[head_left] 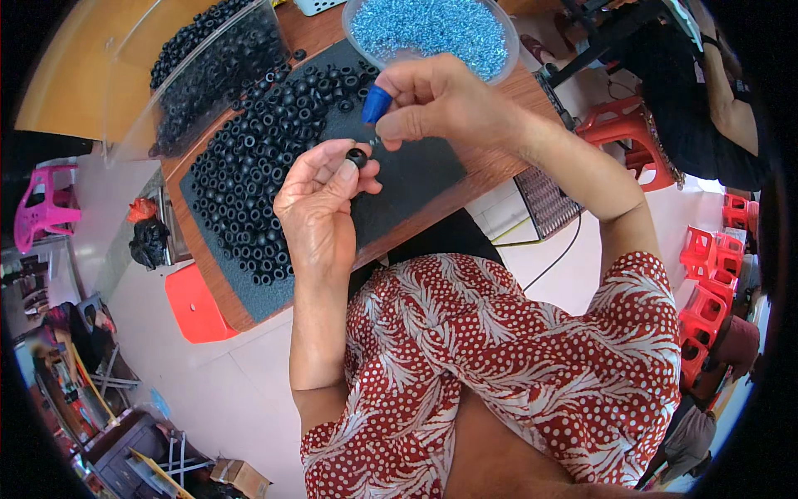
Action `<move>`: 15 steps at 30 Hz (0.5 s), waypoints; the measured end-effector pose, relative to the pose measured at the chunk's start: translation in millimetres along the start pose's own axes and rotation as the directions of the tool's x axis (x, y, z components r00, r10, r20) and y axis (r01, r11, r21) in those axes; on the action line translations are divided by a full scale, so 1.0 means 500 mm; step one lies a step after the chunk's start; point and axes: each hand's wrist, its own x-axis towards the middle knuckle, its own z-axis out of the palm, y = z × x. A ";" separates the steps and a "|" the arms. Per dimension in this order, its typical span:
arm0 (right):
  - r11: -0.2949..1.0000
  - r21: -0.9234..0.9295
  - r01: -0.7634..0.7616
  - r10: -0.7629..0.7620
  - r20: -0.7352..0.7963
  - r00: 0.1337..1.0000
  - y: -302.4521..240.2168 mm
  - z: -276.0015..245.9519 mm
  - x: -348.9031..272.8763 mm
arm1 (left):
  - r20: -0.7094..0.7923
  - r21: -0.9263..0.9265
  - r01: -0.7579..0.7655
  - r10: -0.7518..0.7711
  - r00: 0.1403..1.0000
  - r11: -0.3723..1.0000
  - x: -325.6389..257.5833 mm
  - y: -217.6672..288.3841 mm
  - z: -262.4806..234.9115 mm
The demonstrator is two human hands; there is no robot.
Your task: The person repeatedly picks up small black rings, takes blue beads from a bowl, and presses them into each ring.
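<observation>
While the left hand (320, 195) pinches a small black rubber ring (357, 155) above the dark foam mat (416, 170) on the wooden worktop (490, 166), the right hand's (440, 100) grip closes round a blue-handled tool (376, 104).

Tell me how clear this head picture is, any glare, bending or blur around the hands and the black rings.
Head view: even daylight, soft shadows; the left hand and right hand are sharp, as is the ring pinched in the left fingers. The clear bin shows pale glare on its wall. Fisheye bending curves the table edge, and the corners go black; the blue bits in the bowl blur into a mass.
</observation>
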 end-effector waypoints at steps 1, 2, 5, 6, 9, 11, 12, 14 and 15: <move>1.000 0.005 0.017 -0.017 -0.009 1.000 -0.001 0.009 -0.003 | -0.002 0.017 -0.037 0.037 0.999 0.999 -0.002 -0.001 0.002; 0.999 0.010 0.035 -0.035 -0.018 0.999 -0.003 0.018 -0.006 | -0.002 0.034 -0.073 0.074 0.997 0.997 -0.004 -0.002 0.005; 0.991 0.124 0.051 -0.047 -0.037 0.998 -0.016 0.039 -0.006 | 0.016 0.155 -0.180 0.180 0.984 0.971 -0.008 -0.006 0.007; 0.987 0.147 0.060 -0.050 -0.069 0.996 -0.018 0.044 -0.004 | 0.013 0.154 -0.180 0.180 0.984 0.972 -0.011 -0.005 0.009; 0.985 0.160 0.061 -0.045 -0.098 0.994 -0.009 0.051 -0.003 | 0.020 0.265 -0.231 0.234 0.972 0.936 -0.018 -0.002 0.016; 0.990 0.138 0.035 -0.024 -0.082 0.996 -0.012 0.054 -0.008 | 0.036 0.249 -0.248 0.247 0.968 0.936 -0.020 -0.003 0.015; 0.993 0.117 0.010 -0.003 -0.067 0.998 -0.014 0.055 -0.011 | 0.035 0.247 -0.248 0.247 0.968 0.937 -0.023 -0.005 0.015; 0.997 0.074 -0.020 0.025 -0.071 0.997 -0.006 0.062 -0.015 | 0.017 0.286 -0.275 0.282 0.959 0.918 -0.029 -0.011 0.011; 0.998 0.033 -0.051 0.054 -0.078 0.996 -0.002 0.067 -0.017 | 0.012 0.281 -0.289 0.298 0.954 0.915 -0.030 -0.015 0.012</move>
